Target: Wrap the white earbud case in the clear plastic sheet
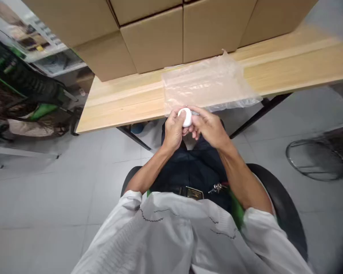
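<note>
A small, smooth, white rounded object (186, 117) is gripped between both hands, just off the front edge of the table and above my lap. My left hand (174, 130) holds its left side, the thumb lying across its face. On the other side, my right hand (208, 125) has its fingers closed on the object's right edge. What kind of thing it is I cannot make out. Behind the hands, a clear plastic bag (202, 82) lies flat on the wooden table (125, 102), its near edge hanging over the front.
Cardboard boxes (154, 42) stand in a row along the back of the table. A round metal-framed stool (316, 160) is on the floor at right. On the left are a dark mesh chair (25, 76) and white shelving (60, 62). Table legs (134, 137) slant below the tabletop.
</note>
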Tool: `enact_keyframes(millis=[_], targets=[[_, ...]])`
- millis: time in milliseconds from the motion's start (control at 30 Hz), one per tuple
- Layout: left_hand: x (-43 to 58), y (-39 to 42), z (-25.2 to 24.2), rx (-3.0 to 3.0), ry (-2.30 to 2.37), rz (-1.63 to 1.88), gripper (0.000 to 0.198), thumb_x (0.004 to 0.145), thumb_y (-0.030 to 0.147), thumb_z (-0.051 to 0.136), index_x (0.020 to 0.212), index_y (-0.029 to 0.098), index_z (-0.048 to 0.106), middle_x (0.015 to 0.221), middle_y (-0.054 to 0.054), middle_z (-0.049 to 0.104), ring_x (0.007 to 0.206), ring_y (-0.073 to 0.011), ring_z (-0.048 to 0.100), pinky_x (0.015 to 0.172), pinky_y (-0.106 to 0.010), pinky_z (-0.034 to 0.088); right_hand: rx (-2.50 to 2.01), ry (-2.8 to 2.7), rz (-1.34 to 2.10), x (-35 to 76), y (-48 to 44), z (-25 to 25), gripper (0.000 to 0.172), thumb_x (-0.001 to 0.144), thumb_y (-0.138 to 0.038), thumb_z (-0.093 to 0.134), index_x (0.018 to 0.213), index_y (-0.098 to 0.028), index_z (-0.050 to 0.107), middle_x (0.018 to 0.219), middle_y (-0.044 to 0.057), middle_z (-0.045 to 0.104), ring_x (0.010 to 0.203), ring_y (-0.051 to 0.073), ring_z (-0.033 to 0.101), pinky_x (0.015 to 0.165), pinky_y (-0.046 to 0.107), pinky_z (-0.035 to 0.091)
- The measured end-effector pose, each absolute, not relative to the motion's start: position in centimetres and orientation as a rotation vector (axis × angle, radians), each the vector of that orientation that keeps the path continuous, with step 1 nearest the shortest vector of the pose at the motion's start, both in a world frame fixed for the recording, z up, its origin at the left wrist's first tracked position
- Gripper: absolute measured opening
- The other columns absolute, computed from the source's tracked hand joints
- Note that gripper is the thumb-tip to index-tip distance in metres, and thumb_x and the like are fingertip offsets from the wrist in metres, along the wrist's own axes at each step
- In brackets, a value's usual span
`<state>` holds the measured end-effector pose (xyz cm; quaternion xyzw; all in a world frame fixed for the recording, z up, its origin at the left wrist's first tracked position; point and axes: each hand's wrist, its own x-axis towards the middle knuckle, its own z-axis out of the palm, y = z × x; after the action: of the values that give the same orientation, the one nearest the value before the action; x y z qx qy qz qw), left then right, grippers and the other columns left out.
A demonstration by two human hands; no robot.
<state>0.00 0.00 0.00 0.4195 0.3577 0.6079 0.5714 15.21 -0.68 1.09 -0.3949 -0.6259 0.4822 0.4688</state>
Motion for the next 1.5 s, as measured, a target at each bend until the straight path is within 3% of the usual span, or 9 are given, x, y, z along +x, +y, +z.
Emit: enact_keyframes(millis=[167,300,633,800,1000,1500], targets=[[-0.2,-0.6,-0.3,1.105,0.847,1.47,0.064,0.098,0.077,0.083,0.138,0.029,0.072,0.084,0.004,0.07,0.057,-0.0092,0.06,0.053,-0.024,0.046,-1.044,-1.558,0.987,14.6,-1.3,1.8,0.057,0.108,-0.06,0.072,0.154,-0.026,0.072,0.071,-0.004,0.067,0.056,0.017,0.06,0.058,0.033,0.055],[-0.1,-0.4,-0.4,1.224,0.769,1.449,0.063,0.098,0.078,0.082,0.133,0.027,0.07,0.092,0.002,0.075,0.062,-0.0107,0.066,0.059,-0.026,0.054,-1.062,-1.529,0.82,15.1,-1.4,1.5,0.051,0.11,-0.061,0.066,0.145,-0.026,0.077,0.076,0.0,0.07,0.064,0.021,0.065,0.068,0.038,0.06],[0.0,-0.4,-0.7,1.335,0.745,1.462,0.064,0.097,0.074,0.086,0.131,0.027,0.061,0.095,0.002,0.075,0.064,-0.0095,0.066,0.063,-0.026,0.053,-1.095,-1.547,0.652,15.7,-1.6,1.3,0.059,0.109,-0.076,0.062,0.128,-0.023,0.08,0.103,0.005,0.081,0.085,0.022,0.073,0.081,0.038,0.061],[0.1,-0.6,-0.9,1.354,0.744,1.488,0.061,0.098,0.072,0.086,0.13,0.027,0.061,0.101,0.0,0.076,0.066,-0.0097,0.069,0.065,-0.027,0.056,-1.097,-1.547,0.675,15.4,-1.6,1.5,0.061,0.11,-0.081,0.057,0.113,-0.023,0.077,0.084,0.002,0.072,0.075,0.019,0.066,0.075,0.035,0.056],[-0.1,-0.6,-0.9,1.379,0.717,1.508,0.06,0.099,0.071,0.086,0.129,0.026,0.061,0.102,-0.001,0.079,0.069,-0.0112,0.073,0.066,-0.027,0.058,-1.074,-1.521,0.671,14.9,-1.6,2.0,0.062,0.113,-0.081,0.05,0.1,-0.024,0.071,0.072,0.0,0.062,0.071,0.019,0.062,0.078,0.036,0.056],[0.1,-0.8,-0.3,1.328,0.736,1.449,0.065,0.092,0.074,0.091,0.124,0.026,0.061,0.091,0.004,0.078,0.062,-0.0085,0.068,0.064,-0.026,0.057,-1.046,-1.481,0.787,14.9,-1.9,2.3,0.069,0.108,-0.093,0.046,0.096,-0.027,0.061,0.068,-0.003,0.054,0.063,0.018,0.056,0.069,0.035,0.055]])
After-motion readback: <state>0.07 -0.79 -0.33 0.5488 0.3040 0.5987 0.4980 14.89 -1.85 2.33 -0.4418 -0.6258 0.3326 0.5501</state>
